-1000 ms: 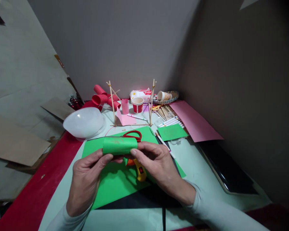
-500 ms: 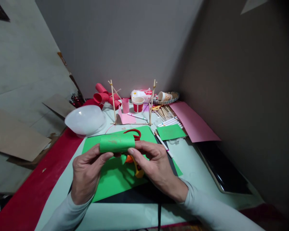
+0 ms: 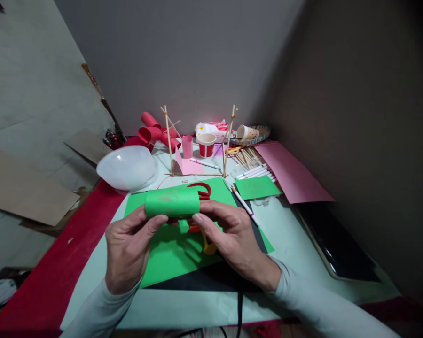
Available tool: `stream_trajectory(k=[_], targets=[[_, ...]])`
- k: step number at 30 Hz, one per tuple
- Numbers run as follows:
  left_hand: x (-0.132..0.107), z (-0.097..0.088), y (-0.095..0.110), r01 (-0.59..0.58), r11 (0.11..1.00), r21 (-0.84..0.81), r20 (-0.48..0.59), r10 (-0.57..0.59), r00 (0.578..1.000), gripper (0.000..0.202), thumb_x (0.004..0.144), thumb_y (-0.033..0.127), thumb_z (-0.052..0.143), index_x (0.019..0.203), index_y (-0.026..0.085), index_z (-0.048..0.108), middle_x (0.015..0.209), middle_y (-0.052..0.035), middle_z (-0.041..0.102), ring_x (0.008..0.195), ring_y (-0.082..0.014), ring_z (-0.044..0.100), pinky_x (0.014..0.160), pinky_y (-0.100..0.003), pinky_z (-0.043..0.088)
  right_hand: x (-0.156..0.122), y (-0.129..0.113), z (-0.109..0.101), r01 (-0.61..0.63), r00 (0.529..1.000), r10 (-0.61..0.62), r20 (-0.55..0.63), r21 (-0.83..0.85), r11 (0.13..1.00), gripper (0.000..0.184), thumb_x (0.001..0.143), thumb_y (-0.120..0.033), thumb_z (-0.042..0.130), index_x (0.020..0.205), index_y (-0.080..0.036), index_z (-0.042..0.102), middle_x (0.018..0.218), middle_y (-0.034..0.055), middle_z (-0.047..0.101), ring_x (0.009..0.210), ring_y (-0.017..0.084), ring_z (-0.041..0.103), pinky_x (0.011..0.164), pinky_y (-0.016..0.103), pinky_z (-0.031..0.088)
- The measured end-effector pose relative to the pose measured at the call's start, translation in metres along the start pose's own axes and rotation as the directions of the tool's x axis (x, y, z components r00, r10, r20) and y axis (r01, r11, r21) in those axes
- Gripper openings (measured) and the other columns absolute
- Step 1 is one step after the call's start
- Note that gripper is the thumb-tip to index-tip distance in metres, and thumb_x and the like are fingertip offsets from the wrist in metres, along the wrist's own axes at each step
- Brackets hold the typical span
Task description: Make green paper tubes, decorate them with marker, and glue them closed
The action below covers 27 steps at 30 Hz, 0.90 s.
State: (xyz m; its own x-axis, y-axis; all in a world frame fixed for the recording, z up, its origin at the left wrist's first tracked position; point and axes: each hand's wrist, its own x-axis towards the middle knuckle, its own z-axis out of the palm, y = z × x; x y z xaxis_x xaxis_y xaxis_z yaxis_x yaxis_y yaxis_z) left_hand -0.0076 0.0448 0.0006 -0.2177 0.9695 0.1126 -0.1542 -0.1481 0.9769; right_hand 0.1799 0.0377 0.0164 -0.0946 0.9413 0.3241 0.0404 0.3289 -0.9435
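Both hands hold a rolled green paper tube (image 3: pixel 172 202) lengthwise above the table. My left hand (image 3: pixel 129 249) grips its left end, thumb along the lower edge. At the right end, my right hand (image 3: pixel 234 239) pinches the lower edge, with its index finger at the opening. Brownish marks show on the tube's upper side. Beneath lies a large green paper sheet (image 3: pixel 176 267) over a black mat (image 3: pixel 211 279). Red-handled scissors (image 3: pixel 205 188) lie just behind the tube. A yellow and orange tool (image 3: pixel 208 248), partly hidden by my right hand, rests on the sheet.
Farther back stand a wooden stick frame (image 3: pixel 169 141), red paper tubes (image 3: pixel 150 134) and a paper cup (image 3: pixel 207 146). On the left sits a white plastic bowl (image 3: pixel 127 166). Markers (image 3: pixel 252 172), a pink sheet (image 3: pixel 292 173) and a black flat panel (image 3: pixel 338 244) lie on the right.
The view has shifted slightly, so the table items sit a little to the right and higher. Both hands keep their hold on the green tube, which has barely moved.
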Motion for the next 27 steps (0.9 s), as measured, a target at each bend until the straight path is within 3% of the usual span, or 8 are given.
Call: stream_trajectory(k=[3, 6, 9, 11, 15, 18, 23, 27], targets=[[0.008, 0.004, 0.010, 0.073, 0.982, -0.173, -0.004, -0.075, 0.997, 0.034, 0.050, 0.043, 0.101, 0.071, 0.025, 0.081, 0.067, -0.0006, 0.075, 0.056, -0.0181, 0.068, 0.061, -0.034, 0.063, 0.002, -0.001, -0.004, -0.078, 0.996, 0.082, -0.018, 0.174, 0.982, 0.018, 0.095, -0.036, 0.068, 0.104, -0.025, 0.079, 0.101, 0.0040, 0.080, 0.080, 0.019, 0.077, 0.073, 0.030, 0.062], [0.020, 0.002, 0.020, 0.223, 0.894, -0.389, -0.044, -0.259, 0.965, 0.043, 0.037, 0.031, 0.105, 0.067, 0.021, 0.076, 0.066, 0.0019, 0.074, 0.054, -0.0113, 0.065, 0.050, -0.021, 0.057, 0.010, 0.003, -0.011, -0.071, 0.990, 0.104, -0.090, 0.316, 0.946, 0.020, 0.099, -0.038, 0.064, 0.100, -0.025, 0.079, 0.102, 0.0045, 0.079, 0.086, 0.019, 0.077, 0.068, 0.027, 0.063], [0.028, -0.003, 0.026, 0.295, 0.802, -0.519, -0.062, -0.379, 0.923, 0.052, 0.034, 0.023, 0.105, 0.076, 0.020, 0.075, 0.070, 0.0040, 0.073, 0.054, -0.0062, 0.061, 0.046, -0.013, 0.051, 0.019, 0.010, -0.018, -0.047, 0.979, 0.122, -0.164, 0.402, 0.915, 0.020, 0.097, -0.039, 0.068, 0.093, -0.023, 0.080, 0.100, 0.0056, 0.079, 0.083, 0.018, 0.076, 0.061, 0.022, 0.061], [0.030, -0.005, 0.028, 0.315, 0.787, -0.530, -0.063, -0.407, 0.911, 0.048, 0.043, 0.022, 0.103, 0.081, 0.019, 0.074, 0.067, 0.0043, 0.069, 0.054, -0.0053, 0.059, 0.045, -0.011, 0.049, 0.023, 0.014, -0.020, -0.052, 0.971, 0.148, -0.190, 0.434, 0.899, 0.019, 0.094, -0.038, 0.072, 0.090, -0.021, 0.080, 0.097, 0.0061, 0.078, 0.078, 0.016, 0.074, 0.057, 0.021, 0.059], [0.029, -0.003, 0.030, 0.357, 0.740, -0.570, -0.057, -0.470, 0.881, 0.013, 0.083, 0.021, 0.081, 0.079, 0.016, 0.069, 0.063, 0.0018, 0.064, 0.052, -0.0060, 0.059, 0.044, -0.011, 0.048, 0.022, 0.015, -0.018, -0.063, 0.975, 0.156, -0.158, 0.478, 0.876, 0.017, 0.092, -0.036, 0.074, 0.089, -0.021, 0.079, 0.088, 0.0047, 0.076, 0.073, 0.014, 0.072, 0.054, 0.019, 0.058], [0.029, -0.001, 0.033, 0.359, 0.706, -0.610, -0.056, -0.491, 0.870, 0.029, 0.103, 0.017, 0.051, 0.080, 0.015, 0.067, 0.064, -0.0004, 0.063, 0.051, -0.0066, 0.060, 0.045, -0.012, 0.049, 0.021, 0.012, -0.018, -0.038, 0.979, 0.131, -0.153, 0.496, 0.867, 0.015, 0.092, -0.034, 0.074, 0.090, -0.020, 0.077, 0.088, 0.0031, 0.076, 0.069, 0.011, 0.070, 0.052, 0.016, 0.056], [0.030, 0.000, 0.038, 0.337, 0.666, -0.665, -0.058, -0.497, 0.866, 0.040, 0.107, 0.016, 0.035, 0.081, 0.015, 0.066, 0.064, -0.0003, 0.064, 0.049, -0.0075, 0.060, 0.044, -0.013, 0.049, 0.023, 0.011, -0.022, -0.020, 0.974, 0.131, -0.187, 0.500, 0.866, 0.016, 0.089, -0.034, 0.077, 0.089, -0.018, 0.073, 0.083, 0.0019, 0.076, 0.062, 0.009, 0.066, 0.050, 0.015, 0.055], [0.026, 0.003, 0.040, 0.352, 0.638, -0.685, -0.036, -0.512, 0.858, 0.042, 0.107, 0.018, 0.036, 0.078, 0.015, 0.066, 0.062, -0.0013, 0.062, 0.048, -0.0074, 0.060, 0.044, -0.013, 0.049, 0.023, 0.016, -0.021, -0.069, 0.985, 0.136, -0.108, 0.474, 0.878, 0.020, 0.091, -0.036, 0.075, 0.090, -0.017, 0.070, 0.082, 0.0007, 0.074, 0.062, 0.008, 0.065, 0.052, 0.016, 0.055]])
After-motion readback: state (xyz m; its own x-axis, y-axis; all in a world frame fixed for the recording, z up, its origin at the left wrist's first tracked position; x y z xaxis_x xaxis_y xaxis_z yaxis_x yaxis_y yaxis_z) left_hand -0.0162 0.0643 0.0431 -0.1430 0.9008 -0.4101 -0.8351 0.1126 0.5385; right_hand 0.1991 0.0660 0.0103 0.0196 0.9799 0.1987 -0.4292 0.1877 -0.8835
